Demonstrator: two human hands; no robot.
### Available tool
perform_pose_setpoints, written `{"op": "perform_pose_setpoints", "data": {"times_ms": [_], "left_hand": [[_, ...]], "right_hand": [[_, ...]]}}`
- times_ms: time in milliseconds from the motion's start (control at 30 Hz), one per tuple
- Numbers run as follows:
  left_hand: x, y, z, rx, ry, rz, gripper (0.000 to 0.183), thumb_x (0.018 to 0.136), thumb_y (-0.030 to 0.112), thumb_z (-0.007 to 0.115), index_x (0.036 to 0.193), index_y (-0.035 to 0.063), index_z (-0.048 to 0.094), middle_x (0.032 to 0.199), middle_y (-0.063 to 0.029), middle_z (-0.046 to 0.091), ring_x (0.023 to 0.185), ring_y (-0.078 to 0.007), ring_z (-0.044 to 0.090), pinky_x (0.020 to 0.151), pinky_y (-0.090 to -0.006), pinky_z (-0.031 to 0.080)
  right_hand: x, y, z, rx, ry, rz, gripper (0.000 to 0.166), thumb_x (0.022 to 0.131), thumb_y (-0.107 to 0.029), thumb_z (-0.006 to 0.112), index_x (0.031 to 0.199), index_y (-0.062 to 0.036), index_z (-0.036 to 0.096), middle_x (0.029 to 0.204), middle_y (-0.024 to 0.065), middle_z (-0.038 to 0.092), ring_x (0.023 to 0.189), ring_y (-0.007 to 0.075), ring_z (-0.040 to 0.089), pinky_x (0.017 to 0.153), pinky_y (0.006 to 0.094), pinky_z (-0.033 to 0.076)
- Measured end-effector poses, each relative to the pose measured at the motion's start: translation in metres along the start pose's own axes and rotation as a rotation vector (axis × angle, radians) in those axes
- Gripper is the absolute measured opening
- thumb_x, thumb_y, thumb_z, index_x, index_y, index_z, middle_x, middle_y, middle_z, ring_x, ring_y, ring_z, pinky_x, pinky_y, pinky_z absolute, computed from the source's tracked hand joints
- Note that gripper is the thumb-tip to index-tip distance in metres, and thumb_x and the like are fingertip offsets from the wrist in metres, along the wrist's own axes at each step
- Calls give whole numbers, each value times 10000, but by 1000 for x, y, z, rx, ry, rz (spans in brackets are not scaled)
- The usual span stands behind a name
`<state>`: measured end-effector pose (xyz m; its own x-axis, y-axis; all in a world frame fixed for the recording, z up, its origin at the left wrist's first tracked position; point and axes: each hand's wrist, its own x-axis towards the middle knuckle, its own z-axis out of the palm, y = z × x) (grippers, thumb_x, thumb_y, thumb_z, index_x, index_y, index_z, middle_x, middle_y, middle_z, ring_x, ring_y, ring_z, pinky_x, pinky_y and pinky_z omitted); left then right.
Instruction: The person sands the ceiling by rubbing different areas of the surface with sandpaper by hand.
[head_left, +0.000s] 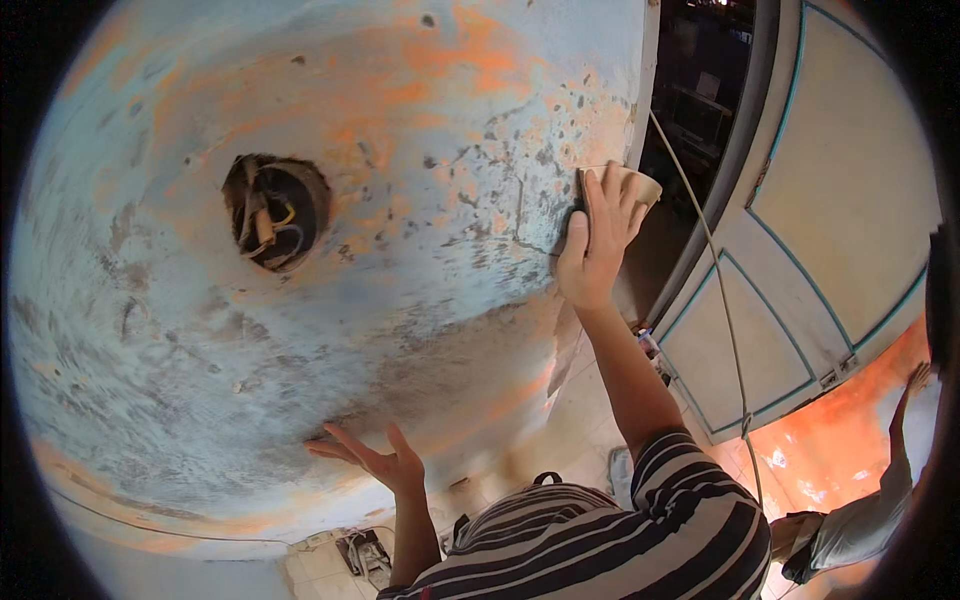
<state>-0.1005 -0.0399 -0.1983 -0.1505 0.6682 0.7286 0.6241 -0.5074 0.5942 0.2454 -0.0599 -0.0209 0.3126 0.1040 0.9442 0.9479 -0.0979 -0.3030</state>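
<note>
My right hand presses a pale sheet, apparently sandpaper, flat against the wall's right edge beside the doorway. The sheet curls outward past the edge, and its other face is hidden. The wall has patchy blue, grey and orange paint, with dark scuffs and pits around my right hand. Lower down on the left, my left hand is held with spread fingers and nothing in it. Its fingertips are at the wall surface; whether they press on it I cannot tell.
A round hole in the wall exposes wires. Right of the dark doorway stands a panelled door with teal trim. A knotted cord hangs across it. Another person reaches toward an orange wall at lower right. A cluttered box sits on the tiled floor.
</note>
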Motion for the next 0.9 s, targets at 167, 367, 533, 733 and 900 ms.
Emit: {"op": "perform_pose_setpoints", "data": {"times_ms": [167,367,533,733,900], "left_hand": [[-3,11,13,25,35,-41,914,979,463,648,1657,130,134,1691,-246,-132,1559,-462,-112,1203,-688,83],[-11,11,13,39,13,-14,926,999,453,621,1658,121,61,1699,-242,-75,1565,-458,-63,1218,-669,89],[-23,9,7,61,-77,72,959,1007,430,612,1648,80,-9,1702,-242,-52,1569,-452,-39,1230,-639,74],[-31,3,-4,-7,-110,17,984,988,423,648,1645,50,18,1690,-285,-24,1559,-492,-11,1213,-658,102],[-26,-10,-25,-66,-135,43,949,1008,394,613,1645,52,-1,1693,-275,-42,1567,-465,-28,1227,-626,74]], "right_hand": [[0,2,-3,21,-231,-109,476,1046,-282,412,1400,-12,581,1569,271,420,1487,528,280,1193,633,102],[-12,0,0,155,-174,-108,489,1061,-300,347,1334,12,606,1549,302,418,1464,544,301,1169,657,139],[-15,12,19,295,93,106,493,989,-325,466,1414,-102,578,1590,234,390,1481,495,298,1174,618,220],[-23,-21,2,-28,-615,-230,483,1062,-248,381,1430,16,548,1560,282,423,1470,500,336,1205,543,237],[-38,-44,5,213,-185,-84,460,995,-189,483,1425,-48,566,1568,257,426,1460,498,348,1193,577,240]]}}
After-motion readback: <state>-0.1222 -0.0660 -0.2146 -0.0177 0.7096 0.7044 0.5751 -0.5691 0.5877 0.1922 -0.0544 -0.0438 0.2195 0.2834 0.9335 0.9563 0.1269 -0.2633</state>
